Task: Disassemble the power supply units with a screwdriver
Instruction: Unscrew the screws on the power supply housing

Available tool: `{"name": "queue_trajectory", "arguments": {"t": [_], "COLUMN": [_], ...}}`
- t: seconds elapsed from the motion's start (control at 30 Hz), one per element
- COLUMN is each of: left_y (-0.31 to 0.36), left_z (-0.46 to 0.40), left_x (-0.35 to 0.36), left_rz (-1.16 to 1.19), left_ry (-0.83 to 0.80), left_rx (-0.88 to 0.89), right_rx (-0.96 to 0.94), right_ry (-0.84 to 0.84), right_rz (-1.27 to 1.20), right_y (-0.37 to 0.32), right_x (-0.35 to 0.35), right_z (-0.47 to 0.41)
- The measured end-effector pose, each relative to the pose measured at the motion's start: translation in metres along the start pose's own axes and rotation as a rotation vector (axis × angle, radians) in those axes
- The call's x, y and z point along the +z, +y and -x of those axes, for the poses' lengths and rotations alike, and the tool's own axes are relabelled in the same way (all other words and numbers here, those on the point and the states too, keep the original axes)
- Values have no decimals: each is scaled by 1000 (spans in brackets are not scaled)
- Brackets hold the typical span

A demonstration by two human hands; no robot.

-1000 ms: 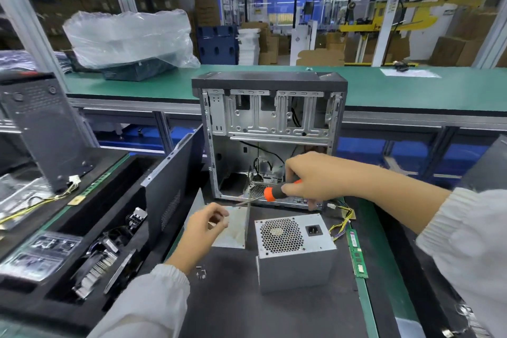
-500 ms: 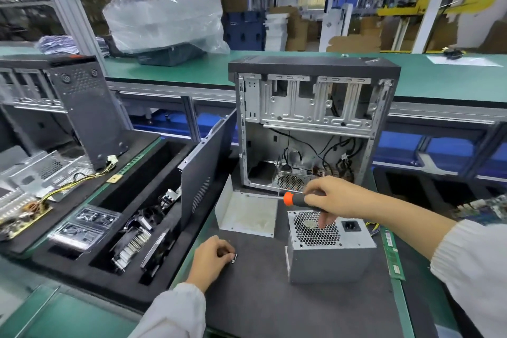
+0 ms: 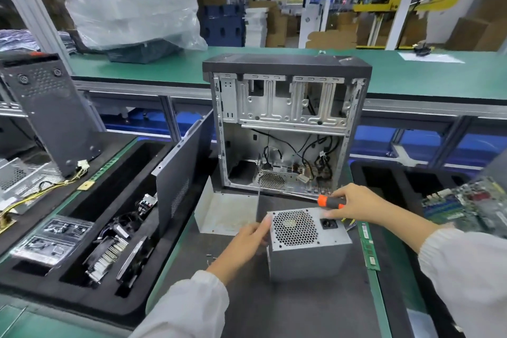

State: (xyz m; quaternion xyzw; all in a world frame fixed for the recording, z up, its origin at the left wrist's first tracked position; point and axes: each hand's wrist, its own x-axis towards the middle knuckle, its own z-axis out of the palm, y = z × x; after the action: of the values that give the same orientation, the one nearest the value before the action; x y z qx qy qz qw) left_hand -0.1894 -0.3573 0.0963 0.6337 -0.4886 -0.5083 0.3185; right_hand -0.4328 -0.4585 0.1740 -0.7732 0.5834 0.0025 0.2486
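A grey power supply unit (image 3: pixel 310 252) stands on the dark mat, its honeycomb fan grille and power socket facing up. My right hand (image 3: pixel 356 202) grips a screwdriver (image 3: pixel 327 202) with an orange and black handle just above the unit's far edge; its shaft points left. My left hand (image 3: pixel 247 239) touches the unit's upper left corner with its fingers extended. A few loose screws (image 3: pixel 210 256) lie on the mat to the left of the unit.
An open computer case (image 3: pixel 285 129) stands upright behind the unit, cables inside. A bent metal plate (image 3: pixel 225 214) lies before it. A black side panel (image 3: pixel 181 173) leans at left beside a foam tray (image 3: pixel 82 228) of parts. A green memory stick (image 3: pixel 369 247) and circuit boards (image 3: pixel 466 206) lie at right.
My left hand left the screws on the mat and rose to the unit's left corner. My right hand with the screwdriver shifted slightly right above the unit.
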Motion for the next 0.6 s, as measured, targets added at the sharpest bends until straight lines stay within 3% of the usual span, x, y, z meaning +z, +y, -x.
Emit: {"name": "queue_trajectory", "arguments": {"t": [0.17, 0.33, 0.6], "left_y": [0, 3, 9], "left_z": [0, -4, 6], "left_x": [6, 14, 10], "left_rz": [206, 382, 295], "left_ry": [-116, -15, -45], "left_rx": [-127, -60, 64], "right_rx": [47, 41, 16], "right_ry": [-126, -134, -70], "right_rz": [-287, -448, -592], "right_y": [8, 7, 15], "right_x": [4, 14, 21], "right_z": [-2, 3, 24]}}
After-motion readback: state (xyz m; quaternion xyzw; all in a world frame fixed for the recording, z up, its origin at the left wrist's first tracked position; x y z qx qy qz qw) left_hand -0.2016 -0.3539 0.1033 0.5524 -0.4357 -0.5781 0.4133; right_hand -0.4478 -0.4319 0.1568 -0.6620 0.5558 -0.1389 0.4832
